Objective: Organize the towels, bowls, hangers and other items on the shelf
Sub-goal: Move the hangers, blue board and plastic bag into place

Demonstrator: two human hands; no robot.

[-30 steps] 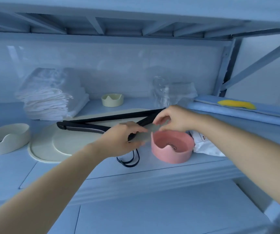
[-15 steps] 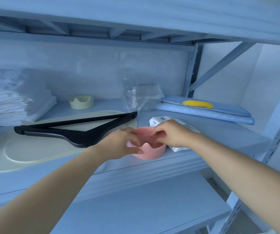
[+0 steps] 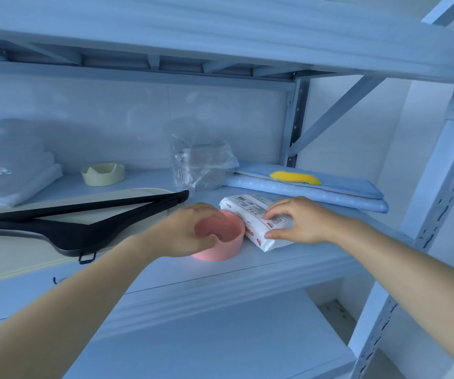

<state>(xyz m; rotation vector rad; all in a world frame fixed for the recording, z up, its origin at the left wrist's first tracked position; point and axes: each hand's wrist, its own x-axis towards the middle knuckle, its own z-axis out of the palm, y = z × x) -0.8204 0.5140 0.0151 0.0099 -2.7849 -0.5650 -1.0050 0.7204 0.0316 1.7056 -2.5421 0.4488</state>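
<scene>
A pink bowl (image 3: 227, 242) stands near the front edge of the shelf (image 3: 247, 272). My left hand (image 3: 184, 232) grips its left rim, thumb inside. Right beside the bowl lies a white packet with printed labels (image 3: 250, 212); my right hand (image 3: 299, 222) rests on it with fingers spread over its top and thumb at its front side. A black hanger (image 3: 83, 214) lies on a large cream tray (image 3: 15, 258) to the left. Folded white towels (image 3: 9, 170) are stacked at the far left. A small cream bowl (image 3: 102, 174) sits at the back.
A crumpled clear plastic bag (image 3: 201, 165) stands at the back middle. Folded blue padded mats with a yellow patch (image 3: 310, 187) lie at the back right. Metal uprights (image 3: 439, 187) and a diagonal brace (image 3: 338, 110) close the right side. Another shelf (image 3: 220, 337) runs below.
The view swung right. Both hands left the hanger, which now lies on the tray. My left hand took the pink bowl's rim, and my right hand shifted from the bowl onto the white packet.
</scene>
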